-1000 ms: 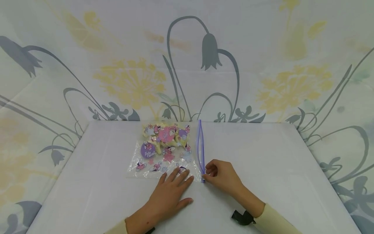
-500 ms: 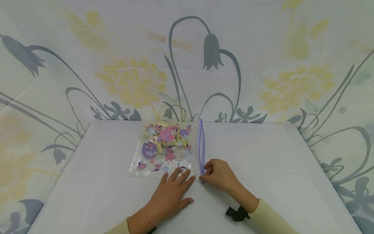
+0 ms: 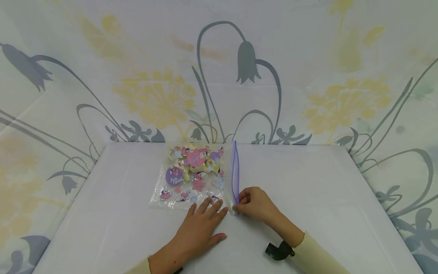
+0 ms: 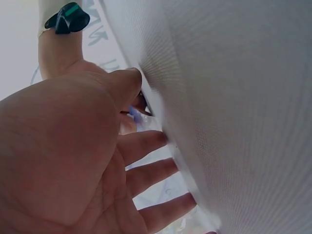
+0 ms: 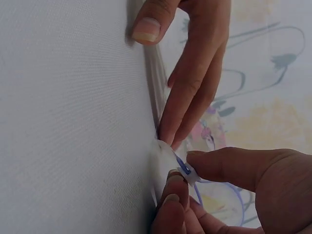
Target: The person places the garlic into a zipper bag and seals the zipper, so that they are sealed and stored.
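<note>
A clear zip bag (image 3: 191,194) with pink and purple cartoon prints lies flat on the white table, pale yellow contents showing inside. Its purple zip strip (image 3: 235,171) runs along the right side and bows apart in the middle. My left hand (image 3: 200,228) rests with spread, straight fingers on the bag's near edge. At the near end of the strip, my right hand (image 3: 256,205) pinches a small white slider (image 5: 189,173) between thumb and fingers, clearest in the right wrist view. In the left wrist view, the left fingertips (image 4: 187,201) touch the table surface.
The white table (image 3: 308,182) extends around the bag on both sides. Behind it stands a floral-patterned cloth (image 3: 294,57), also along the left and right sides. A black wrist device (image 3: 278,251) sits at the right sleeve.
My right hand has shifted slightly left at the near end of the zip strip, keeping its pinch. The left hand stays on the bag's edge.
</note>
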### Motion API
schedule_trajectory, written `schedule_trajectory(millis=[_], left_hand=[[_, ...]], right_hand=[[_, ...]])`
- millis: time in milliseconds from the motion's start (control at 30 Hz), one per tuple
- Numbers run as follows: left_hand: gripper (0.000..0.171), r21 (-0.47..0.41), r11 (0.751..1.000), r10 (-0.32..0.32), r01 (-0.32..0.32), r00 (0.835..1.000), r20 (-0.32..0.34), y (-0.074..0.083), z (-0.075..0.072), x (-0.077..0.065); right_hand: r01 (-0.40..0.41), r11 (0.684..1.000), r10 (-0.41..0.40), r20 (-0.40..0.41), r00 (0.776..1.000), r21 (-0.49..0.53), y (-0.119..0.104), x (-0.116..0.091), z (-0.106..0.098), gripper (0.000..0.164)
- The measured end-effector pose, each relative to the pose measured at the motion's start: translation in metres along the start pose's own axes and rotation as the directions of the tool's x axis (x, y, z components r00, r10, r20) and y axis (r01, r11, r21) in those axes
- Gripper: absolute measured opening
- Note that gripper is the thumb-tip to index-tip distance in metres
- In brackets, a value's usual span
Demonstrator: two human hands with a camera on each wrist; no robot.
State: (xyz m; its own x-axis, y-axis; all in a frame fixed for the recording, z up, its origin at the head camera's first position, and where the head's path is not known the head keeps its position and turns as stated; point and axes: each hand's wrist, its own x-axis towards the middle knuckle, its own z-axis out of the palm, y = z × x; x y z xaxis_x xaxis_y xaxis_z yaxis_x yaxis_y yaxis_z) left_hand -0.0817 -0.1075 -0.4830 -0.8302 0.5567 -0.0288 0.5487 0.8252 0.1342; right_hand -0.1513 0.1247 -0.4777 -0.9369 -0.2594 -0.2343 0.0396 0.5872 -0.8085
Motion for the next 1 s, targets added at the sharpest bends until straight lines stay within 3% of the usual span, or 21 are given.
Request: schedule_trajectory(millis=[233, 400, 533, 600, 667, 733, 867, 933, 1000], left_hand=[[0.065, 0.015, 1.0, -0.002, 0.003, 0.999, -0.038, 0.001, 0.0, 0.0], [0.059, 0.008, 1.0, -0.02, 0.021, 0.987, -0.158, 0.003, 0.0, 0.003], [0.036, -0.155, 0.988, -0.043, -0.001, 0.959, -0.279, 0.009, -0.001, 0.006], [0.019, -0.294, 0.955, -0.051, -0.038, 0.956, -0.29, 0.014, 0.0, 0.007], [0.009, -0.462, 0.884, -0.062, -0.066, 0.965, -0.257, 0.02, 0.0, 0.008], [0.007, -0.628, 0.775, -0.068, -0.068, 0.979, -0.19, 0.026, 0.002, 0.009], [0.015, -0.877, 0.48, -0.089, 0.018, 0.996, -0.028, 0.033, 0.007, 0.015], [0.022, -0.943, 0.324, -0.081, 0.075, 0.995, 0.051, 0.036, 0.012, 0.018], [0.03, -0.975, 0.184, -0.071, 0.123, 0.991, 0.112, 0.04, 0.017, 0.02]], right_hand=[[0.0, 0.998, 0.0, 0.009, 1.0, 0.056, 0.0, -0.001, -0.003, 0.027], [0.013, 0.995, -0.014, 0.016, 1.0, 0.096, 0.001, 0.001, -0.005, 0.026], [0.013, 0.992, -0.016, 0.026, 1.0, 0.128, 0.004, 0.003, -0.006, 0.026], [0.01, 0.99, -0.014, 0.03, 0.999, 0.139, 0.005, 0.003, -0.007, 0.026], [0.003, 0.989, -0.008, 0.031, 0.999, 0.15, 0.005, 0.003, -0.008, 0.026], [-0.005, 0.986, 0.0, 0.029, 1.0, 0.166, 0.005, 0.004, -0.008, 0.025], [-0.012, 0.98, 0.006, 0.027, 1.0, 0.2, 0.005, 0.005, -0.009, 0.023], [-0.015, 0.977, 0.008, 0.036, 0.999, 0.212, 0.005, 0.005, -0.01, 0.023], [-0.018, 0.974, 0.008, 0.045, 0.999, 0.226, 0.005, 0.006, -0.011, 0.023]])
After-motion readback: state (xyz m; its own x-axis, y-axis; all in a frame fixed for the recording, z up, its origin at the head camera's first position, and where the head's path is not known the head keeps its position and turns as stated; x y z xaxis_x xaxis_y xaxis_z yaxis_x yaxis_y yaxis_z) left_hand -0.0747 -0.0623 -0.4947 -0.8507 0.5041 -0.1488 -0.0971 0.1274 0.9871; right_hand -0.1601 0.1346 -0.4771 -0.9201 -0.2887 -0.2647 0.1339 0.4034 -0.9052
